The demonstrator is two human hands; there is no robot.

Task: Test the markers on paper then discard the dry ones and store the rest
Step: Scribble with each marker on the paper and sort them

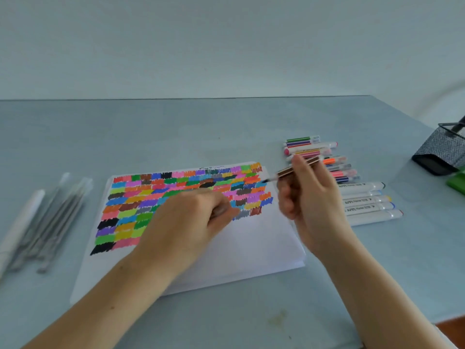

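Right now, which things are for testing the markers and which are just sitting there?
For the job:
- brown marker in the right hand
- cap, probably, in the left hand
- paper with colour swatches
- row of markers on the right
- blurred pens on the left
- mesh pen holder

Just lying about:
- green thing at the right edge

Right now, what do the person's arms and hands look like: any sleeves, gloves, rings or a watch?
Both arms are bare from the bottom edge of the picture up to the wrists, with no sleeve showing. The left hand and the right hand are bare too: no gloves. No ring, watch or bracelet shows, though motion blur on the fingers could hide a thin ring.
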